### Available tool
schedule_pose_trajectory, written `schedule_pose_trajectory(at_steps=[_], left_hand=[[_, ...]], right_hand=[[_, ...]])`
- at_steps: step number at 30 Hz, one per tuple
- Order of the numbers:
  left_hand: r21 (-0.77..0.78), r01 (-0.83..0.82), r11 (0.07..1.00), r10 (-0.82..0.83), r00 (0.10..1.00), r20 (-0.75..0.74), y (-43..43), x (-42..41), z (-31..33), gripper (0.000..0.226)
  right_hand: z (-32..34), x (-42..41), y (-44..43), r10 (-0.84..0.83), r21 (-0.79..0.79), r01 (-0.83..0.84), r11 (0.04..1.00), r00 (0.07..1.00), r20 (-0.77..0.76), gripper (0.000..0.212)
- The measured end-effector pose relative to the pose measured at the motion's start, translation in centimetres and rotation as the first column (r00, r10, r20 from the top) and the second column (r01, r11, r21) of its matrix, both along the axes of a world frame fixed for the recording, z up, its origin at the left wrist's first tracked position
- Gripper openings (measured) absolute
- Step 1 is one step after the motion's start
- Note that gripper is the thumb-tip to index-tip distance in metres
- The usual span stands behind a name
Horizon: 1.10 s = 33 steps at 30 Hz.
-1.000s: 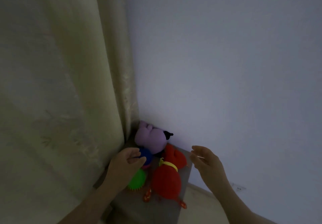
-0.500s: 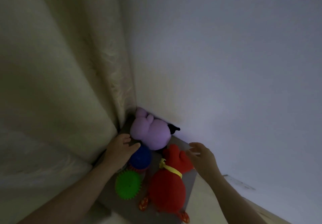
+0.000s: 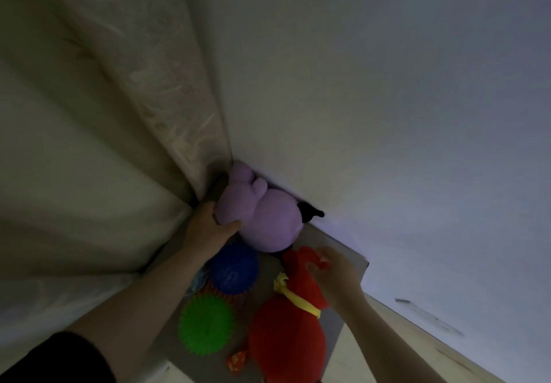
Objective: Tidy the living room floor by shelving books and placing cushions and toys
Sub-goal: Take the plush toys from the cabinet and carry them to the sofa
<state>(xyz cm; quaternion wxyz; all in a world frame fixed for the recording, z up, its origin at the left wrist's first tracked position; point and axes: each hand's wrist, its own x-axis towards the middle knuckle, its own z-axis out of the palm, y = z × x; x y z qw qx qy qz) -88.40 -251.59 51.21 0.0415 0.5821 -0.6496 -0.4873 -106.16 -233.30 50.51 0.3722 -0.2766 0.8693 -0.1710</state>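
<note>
L hand (image 3: pixel 208 229) grips the purple plush toy (image 3: pixel 268 218), prob. tucking it into the curtain (image 3: pixel 89 144)/wall corner, while R hand (image 3: pixel 337 275) pinches the red plush toy (image 3: pixel 286 344) w/ curled fingers, apparently straightening it beside the spiky balls (image 3: pixel 232 272) on the grey stand (image 3: pixel 331 242).

Dim, underexposed view; bluish cast on wall (image 3: pixel 402 99); soft motion blur; wide-angle bending at edges.

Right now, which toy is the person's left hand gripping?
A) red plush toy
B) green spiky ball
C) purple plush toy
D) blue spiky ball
C: the left hand curls its thumb and fingers round the edge of the purple plush toy; the right hand holds the red plush toy.
</note>
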Motion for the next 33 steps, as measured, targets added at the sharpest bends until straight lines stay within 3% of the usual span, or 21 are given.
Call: schedule_pose_trajectory(at_steps=[4, 9, 13, 18, 21, 28, 33], left_hand=[[0.07, -0.035, 0.997, 0.034, 0.999, 0.02, -1.4, -1.2, -1.7, 0.088], [0.105, -0.036, 0.994, 0.027, 0.996, 0.09, -2.8, -3.7, -2.5, 0.104], [0.117, 0.015, 0.993, -0.027, 0.994, 0.102, -3.4, -5.2, -3.2, 0.12], [0.101, -0.036, 0.994, 0.016, 0.981, 0.194, -3.4, -6.0, -3.9, 0.103], [0.056, -0.02, 0.998, 0.011, 0.986, 0.168, -2.1, -6.8, -3.5, 0.074], [0.027, -0.067, 0.997, 0.066, 0.996, 0.055, -0.1, -6.7, -1.5, 0.079], [0.029, -0.117, 0.993, 0.117, 0.993, 0.005, 1.7, -5.7, 1.8, 0.096]], right_hand=[[-1.7, 0.3, -0.4, 0.02, 0.013, -0.019, 1.0, 0.999, -0.036, 0.039], [-2.9, 0.4, -0.7, 0.014, 0.05, -0.012, 0.999, 0.999, -0.037, 0.055], [-3.4, 0.1, -0.8, 0.007, 0.069, -0.004, 0.998, 0.999, -0.035, 0.051], [-3.1, -0.4, -0.4, -0.015, 0.059, 0.016, 0.998, 1.0, -0.015, 0.04], [-2.1, -0.5, 0.3, -0.043, 0.058, 0.043, 0.997, 0.999, 0.01, 0.037], [2.0, -1.4, 2.6, -0.018, 0.026, 0.019, 0.999, 0.999, -0.034, 0.005], [6.6, -1.6, 3.7, -0.047, -0.02, 0.045, 0.999, 0.996, -0.079, 0.003]])
